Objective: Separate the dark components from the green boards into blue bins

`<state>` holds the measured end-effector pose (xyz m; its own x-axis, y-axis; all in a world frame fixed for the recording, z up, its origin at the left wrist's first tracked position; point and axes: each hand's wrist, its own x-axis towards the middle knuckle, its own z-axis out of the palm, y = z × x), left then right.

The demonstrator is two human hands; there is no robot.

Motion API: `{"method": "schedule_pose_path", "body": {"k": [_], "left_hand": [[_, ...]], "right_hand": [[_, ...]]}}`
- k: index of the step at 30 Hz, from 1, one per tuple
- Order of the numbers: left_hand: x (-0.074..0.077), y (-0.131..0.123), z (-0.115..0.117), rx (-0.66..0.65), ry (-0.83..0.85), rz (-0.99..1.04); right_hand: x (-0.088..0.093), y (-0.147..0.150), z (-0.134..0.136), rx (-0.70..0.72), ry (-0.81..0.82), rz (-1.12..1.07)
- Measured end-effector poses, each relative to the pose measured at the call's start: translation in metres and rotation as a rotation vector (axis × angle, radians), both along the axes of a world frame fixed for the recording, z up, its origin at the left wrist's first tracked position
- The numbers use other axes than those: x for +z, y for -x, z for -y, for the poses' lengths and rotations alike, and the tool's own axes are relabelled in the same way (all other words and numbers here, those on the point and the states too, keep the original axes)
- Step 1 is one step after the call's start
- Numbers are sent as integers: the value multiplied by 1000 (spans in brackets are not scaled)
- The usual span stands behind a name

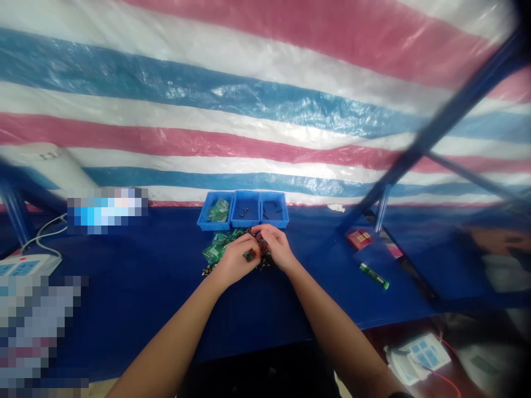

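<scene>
My left hand (237,262) is closed with its fingers curled, and a small dark piece (249,255) shows in its grip; its exact kind is too small to tell. Close beside it, my right hand (279,246) bends its fingers down into a pile of small dark and metallic parts (264,262). Its fingertips are partly hidden among the parts. Green pieces in clear wrapping (214,251) lie at the left of the pile, touching it. Behind the hands stand three blue bins in a row: the left bin (213,226) holds green pieces, the middle bin (245,224) and right bin (275,224) a few small dark parts.
On the blue table (323,298), a red box (359,239) and a green-and-white narrow packet (374,276) lie to the right. A power strip (31,265) with a cable is at the left. A blue metal frame (415,145) slants up at the right before a striped sheet (257,121).
</scene>
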<state>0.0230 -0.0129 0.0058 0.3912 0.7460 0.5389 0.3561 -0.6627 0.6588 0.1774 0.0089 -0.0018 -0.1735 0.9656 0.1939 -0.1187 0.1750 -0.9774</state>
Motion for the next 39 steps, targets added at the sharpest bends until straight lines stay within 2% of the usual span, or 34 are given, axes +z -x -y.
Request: {"method": "schedule_pose_path", "body": {"k": [4, 8, 11, 13, 22, 26, 39], "left_hand": [[-3, 4, -4, 67, -30, -41], [-6, 9, -10, 151, -49, -96], [-10, 12, -13, 163, -26, -168], [-12, 12, -15, 165, -21, -223], [-16, 12, -17, 136, -8, -341], [-15, 12, -18, 143, 0, -337], [-15, 12, -18, 141, 24, -308]], "right_hand": [[0, -5, -1, -86, -139, 226], [-6, -12, -4, -169, -324, 683], [-10, -13, -5, -140, -319, 970], [-12, -11, -4, -131, -301, 1066], [-14, -10, -3, -124, -316, 1146], [-16, -9, -6, -127, -351, 1135], [-17, -5, -5, -145, -315, 1079]]}}
